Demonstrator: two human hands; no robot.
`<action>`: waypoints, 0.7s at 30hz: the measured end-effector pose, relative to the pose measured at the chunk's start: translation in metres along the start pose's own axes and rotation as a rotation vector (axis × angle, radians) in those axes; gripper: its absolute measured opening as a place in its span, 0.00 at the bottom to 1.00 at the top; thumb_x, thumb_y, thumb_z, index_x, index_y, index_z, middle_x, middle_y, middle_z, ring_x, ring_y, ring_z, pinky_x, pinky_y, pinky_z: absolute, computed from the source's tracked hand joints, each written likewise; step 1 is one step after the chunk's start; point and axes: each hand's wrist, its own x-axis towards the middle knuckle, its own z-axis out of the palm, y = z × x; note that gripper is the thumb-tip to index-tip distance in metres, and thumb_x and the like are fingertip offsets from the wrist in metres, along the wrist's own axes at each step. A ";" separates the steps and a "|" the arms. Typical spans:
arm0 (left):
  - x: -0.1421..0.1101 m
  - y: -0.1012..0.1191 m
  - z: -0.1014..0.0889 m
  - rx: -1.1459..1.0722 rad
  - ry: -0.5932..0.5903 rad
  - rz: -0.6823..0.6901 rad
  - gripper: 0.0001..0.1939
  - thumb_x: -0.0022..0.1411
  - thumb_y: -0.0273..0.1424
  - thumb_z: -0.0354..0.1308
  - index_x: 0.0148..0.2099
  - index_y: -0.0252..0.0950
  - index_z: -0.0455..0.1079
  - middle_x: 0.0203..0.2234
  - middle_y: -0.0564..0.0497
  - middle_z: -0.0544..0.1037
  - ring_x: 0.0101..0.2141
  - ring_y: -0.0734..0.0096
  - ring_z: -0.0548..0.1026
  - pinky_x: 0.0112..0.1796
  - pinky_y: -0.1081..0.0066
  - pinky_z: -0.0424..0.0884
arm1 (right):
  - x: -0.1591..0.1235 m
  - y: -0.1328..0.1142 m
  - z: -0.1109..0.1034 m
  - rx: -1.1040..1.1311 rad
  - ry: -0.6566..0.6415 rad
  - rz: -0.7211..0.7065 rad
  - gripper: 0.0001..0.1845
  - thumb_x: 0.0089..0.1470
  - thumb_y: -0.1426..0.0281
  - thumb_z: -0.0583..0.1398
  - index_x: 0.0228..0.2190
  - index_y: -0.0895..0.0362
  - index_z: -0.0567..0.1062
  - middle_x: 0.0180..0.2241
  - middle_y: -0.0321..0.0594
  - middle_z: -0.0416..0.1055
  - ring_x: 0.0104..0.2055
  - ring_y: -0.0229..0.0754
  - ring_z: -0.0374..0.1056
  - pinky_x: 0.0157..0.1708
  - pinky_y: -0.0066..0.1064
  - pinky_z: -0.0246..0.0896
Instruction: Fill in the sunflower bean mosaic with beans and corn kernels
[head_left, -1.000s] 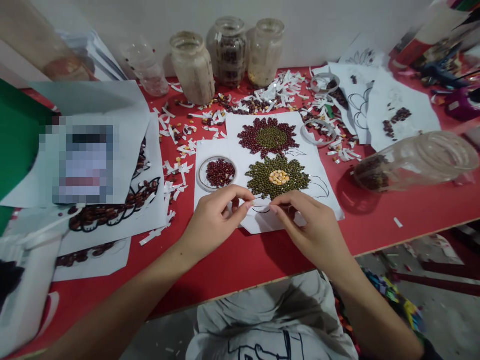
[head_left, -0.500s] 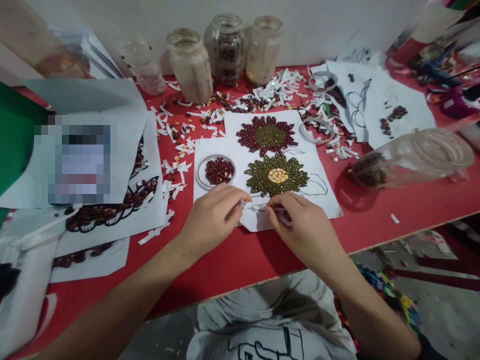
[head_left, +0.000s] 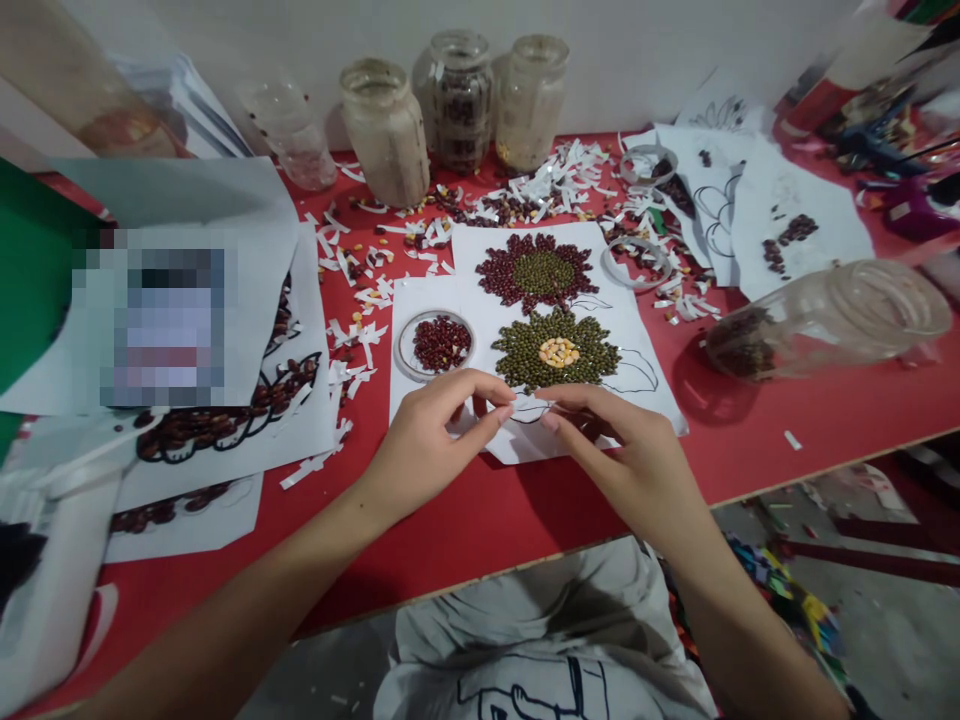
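My left hand point(head_left: 442, 430) hovers over the near edge of a white sheet point(head_left: 645, 410), its thumb and index finger pinched together. Facing it, my right hand point(head_left: 626, 440) has its thumb and index finger close together too. Something small and pale may be between the fingertips, but I cannot make it out. Just beyond my hands lies a flower of green beans point(head_left: 517, 350) with a yellow corn-kernel centre point(head_left: 559, 352). Above it is a flower of dark red beans point(head_left: 495, 270) with a green centre. A round clear lid point(head_left: 405, 368) with red beans point(head_left: 441, 343) sits left of them.
Several glass jars point(head_left: 386, 130) stand along the wall. A clear jar point(head_left: 840, 315) lies on its side at right. Paper strips point(head_left: 559, 190) and loose beans litter the red table point(head_left: 450, 540). Bean-covered drawings point(head_left: 300, 440) and a pixelated patch occupy the left.
Both hands have risen slightly from the sheet and their fingers have straightened. The fingertips have drawn nearer to each other. The flowers and the lid have not moved.
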 end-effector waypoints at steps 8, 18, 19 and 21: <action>-0.003 0.000 0.002 -0.295 0.129 -0.111 0.03 0.63 0.29 0.62 0.41 0.37 0.74 0.36 0.51 0.80 0.37 0.73 0.77 0.36 0.75 0.72 | -0.006 0.000 0.012 0.444 0.233 0.111 0.18 0.56 0.66 0.65 0.48 0.51 0.72 0.34 0.37 0.79 0.31 0.39 0.75 0.30 0.30 0.75; -0.007 0.009 0.006 -0.428 -0.072 -0.105 0.05 0.65 0.25 0.59 0.42 0.38 0.74 0.43 0.49 0.81 0.45 0.69 0.79 0.44 0.72 0.77 | 0.000 0.000 0.012 0.563 0.267 0.101 0.08 0.59 0.60 0.63 0.35 0.51 0.75 0.36 0.37 0.77 0.33 0.39 0.72 0.35 0.33 0.72; -0.007 0.010 0.006 -0.438 -0.091 -0.097 0.05 0.65 0.25 0.59 0.42 0.38 0.73 0.44 0.49 0.81 0.47 0.69 0.79 0.45 0.72 0.76 | 0.001 0.000 0.013 0.585 0.275 0.094 0.07 0.59 0.61 0.63 0.35 0.51 0.75 0.37 0.37 0.77 0.34 0.39 0.72 0.36 0.33 0.71; -0.007 0.011 0.005 -0.466 -0.115 -0.096 0.05 0.65 0.23 0.58 0.41 0.38 0.73 0.45 0.48 0.81 0.48 0.69 0.79 0.46 0.71 0.77 | 0.002 0.000 0.014 0.593 0.298 0.081 0.08 0.60 0.61 0.62 0.33 0.51 0.73 0.37 0.38 0.76 0.35 0.40 0.71 0.36 0.35 0.70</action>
